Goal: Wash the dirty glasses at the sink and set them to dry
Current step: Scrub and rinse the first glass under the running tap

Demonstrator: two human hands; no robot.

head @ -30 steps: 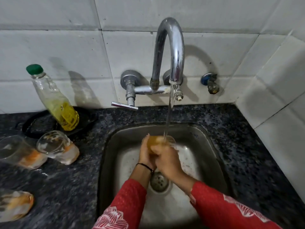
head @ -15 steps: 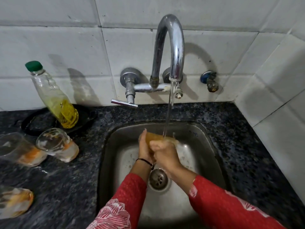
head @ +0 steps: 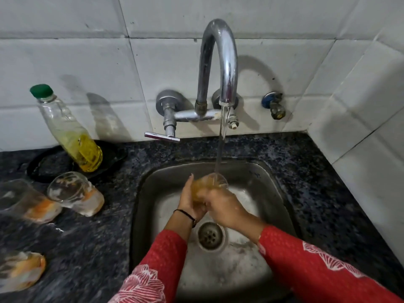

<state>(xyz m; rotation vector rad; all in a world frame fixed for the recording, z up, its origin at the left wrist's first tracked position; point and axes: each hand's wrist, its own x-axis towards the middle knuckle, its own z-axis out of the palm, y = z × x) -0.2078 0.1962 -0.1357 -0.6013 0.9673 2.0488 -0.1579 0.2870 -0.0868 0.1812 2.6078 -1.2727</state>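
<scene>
Since a moment ago the glass [head: 208, 185] has tipped a little, so its mouth now sits right under the water stream [head: 220, 147]; before, it was held more sideways. Both sets of fingers are clamped on it: the left hand [head: 191, 199] cups it from the left side with fingers wrapped behind, and the right hand [head: 220, 204] grips it from the front, its fingers [head: 206, 196] curled over the lower body. Yellowish liquid tints the glass. It hangs over the steel sink [head: 153, 193], above and just behind the drain [head: 210, 235]. A thin black band circles the left wrist, and red patterned sleeves cover both forearms. Water falls from the curved chrome tap [head: 218, 62] fixed to the white tiled wall. On the dark speckled worktop [head: 91, 248] left of the sink lie three more dirty glasses on their sides, smeared orange: one nearest the sink [head: 75, 193], one beside it at the edge of view [head: 26, 201], one lower down [head: 20, 270]. Behind them a green-capped bottle [head: 70, 132] of yellow liquid stands on a black dish [head: 43, 165].
</scene>
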